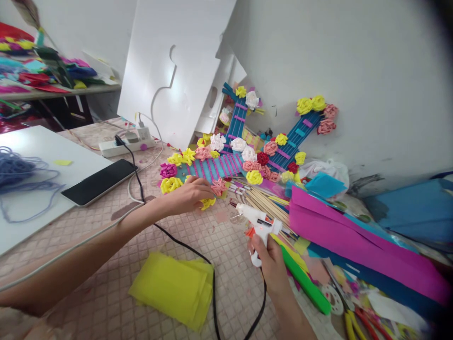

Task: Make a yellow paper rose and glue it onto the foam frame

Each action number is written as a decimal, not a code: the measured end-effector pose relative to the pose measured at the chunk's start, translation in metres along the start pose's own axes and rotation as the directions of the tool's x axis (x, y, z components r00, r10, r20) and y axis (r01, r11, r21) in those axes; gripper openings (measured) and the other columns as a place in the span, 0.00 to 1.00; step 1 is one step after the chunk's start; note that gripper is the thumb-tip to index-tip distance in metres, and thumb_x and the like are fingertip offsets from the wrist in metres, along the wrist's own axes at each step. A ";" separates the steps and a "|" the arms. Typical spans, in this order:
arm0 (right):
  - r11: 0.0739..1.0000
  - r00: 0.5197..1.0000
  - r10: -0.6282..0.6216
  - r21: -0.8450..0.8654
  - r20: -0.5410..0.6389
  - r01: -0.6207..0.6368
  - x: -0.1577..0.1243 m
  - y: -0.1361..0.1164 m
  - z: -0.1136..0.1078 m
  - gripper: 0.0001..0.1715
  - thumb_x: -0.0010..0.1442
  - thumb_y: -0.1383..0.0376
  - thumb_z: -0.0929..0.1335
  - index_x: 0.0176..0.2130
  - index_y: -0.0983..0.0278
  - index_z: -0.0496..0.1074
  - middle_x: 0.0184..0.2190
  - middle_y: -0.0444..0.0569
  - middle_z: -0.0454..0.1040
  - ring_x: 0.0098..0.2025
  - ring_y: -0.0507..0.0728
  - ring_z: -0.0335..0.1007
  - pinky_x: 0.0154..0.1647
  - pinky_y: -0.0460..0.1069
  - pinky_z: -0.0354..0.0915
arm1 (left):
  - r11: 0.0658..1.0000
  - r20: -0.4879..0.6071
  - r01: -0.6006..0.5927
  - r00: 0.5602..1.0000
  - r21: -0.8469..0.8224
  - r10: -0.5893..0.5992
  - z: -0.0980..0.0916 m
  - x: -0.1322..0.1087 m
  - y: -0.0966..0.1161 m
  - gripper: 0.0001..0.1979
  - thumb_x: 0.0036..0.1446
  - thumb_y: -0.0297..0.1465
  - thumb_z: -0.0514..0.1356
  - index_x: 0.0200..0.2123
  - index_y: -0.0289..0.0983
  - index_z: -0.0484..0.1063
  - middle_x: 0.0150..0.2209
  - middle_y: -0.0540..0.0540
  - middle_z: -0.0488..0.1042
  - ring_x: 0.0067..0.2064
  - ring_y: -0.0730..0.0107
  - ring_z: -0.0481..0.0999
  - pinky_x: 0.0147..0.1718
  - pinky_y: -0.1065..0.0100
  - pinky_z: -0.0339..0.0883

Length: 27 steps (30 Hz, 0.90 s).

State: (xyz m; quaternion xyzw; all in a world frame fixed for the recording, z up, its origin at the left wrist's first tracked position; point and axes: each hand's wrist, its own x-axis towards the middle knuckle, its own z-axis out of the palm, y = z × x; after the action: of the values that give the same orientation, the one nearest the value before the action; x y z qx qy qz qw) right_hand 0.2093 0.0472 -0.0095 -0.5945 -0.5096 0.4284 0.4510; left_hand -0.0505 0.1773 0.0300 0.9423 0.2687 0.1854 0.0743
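Observation:
My right hand (272, 259) grips the handle of a white hot glue gun (260, 222), its fingers wrapped round it near the orange trigger. The nozzle points left, toward the flowers. My left hand (194, 194) reaches to the front edge of a blue paper piece with purple strips (212, 167). Its fingers are closed on a yellow paper flower (208, 203), which they partly hide. Beside those fingers is a pink paper flower (219, 187). More yellow, white, pink and red flowers border the blue piece, and two blue arms with flowers (293, 139) lean toward the wall.
Yellow paper sheets (173, 288) lie in front, beside the gun's black cord. A phone (101, 182), blue yarn (16, 170) and a power strip (125, 144) are left. Wooden sticks (262, 202), magenta paper (350, 241), a green stick (306, 281) and pliers (354, 326) are right.

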 end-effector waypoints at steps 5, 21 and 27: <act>1.000 1.000 0.020 0.018 -0.001 -0.020 0.001 0.004 0.001 0.23 0.58 0.48 0.64 0.25 0.62 0.60 0.19 0.40 0.58 0.22 0.49 0.52 0.22 0.45 0.52 | 1.000 -0.018 0.000 1.000 -0.008 0.000 0.004 -0.001 -0.002 0.20 0.50 0.17 0.54 0.43 0.41 0.72 0.44 0.50 0.76 0.49 0.61 0.66 0.46 0.60 0.49; 0.995 0.998 0.069 0.076 -0.004 -0.068 0.002 0.013 0.004 0.23 0.57 0.47 0.64 0.26 0.62 0.62 0.20 0.40 0.60 0.21 0.49 0.54 0.20 0.45 0.52 | 0.997 -0.039 0.071 0.997 -0.042 -0.073 -0.011 -0.008 -0.002 0.21 0.51 0.20 0.60 0.49 0.40 0.69 0.48 0.47 0.73 0.51 0.60 0.65 0.48 0.60 0.51; 0.990 0.996 0.084 0.116 0.011 -0.085 0.005 0.017 0.003 0.24 0.56 0.46 0.65 0.25 0.62 0.61 0.19 0.39 0.60 0.19 0.48 0.54 0.18 0.44 0.51 | 0.999 -0.009 0.047 0.999 0.014 -0.047 -0.004 -0.006 0.002 0.20 0.50 0.17 0.58 0.46 0.38 0.70 0.45 0.46 0.74 0.50 0.60 0.66 0.46 0.61 0.50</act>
State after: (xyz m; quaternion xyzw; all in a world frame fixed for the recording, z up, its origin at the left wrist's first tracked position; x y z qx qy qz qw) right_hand 0.2106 0.0516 -0.0273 -0.5869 -0.4594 0.4781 0.4648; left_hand -0.0561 0.1725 0.0321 0.9354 0.2925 0.1857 0.0707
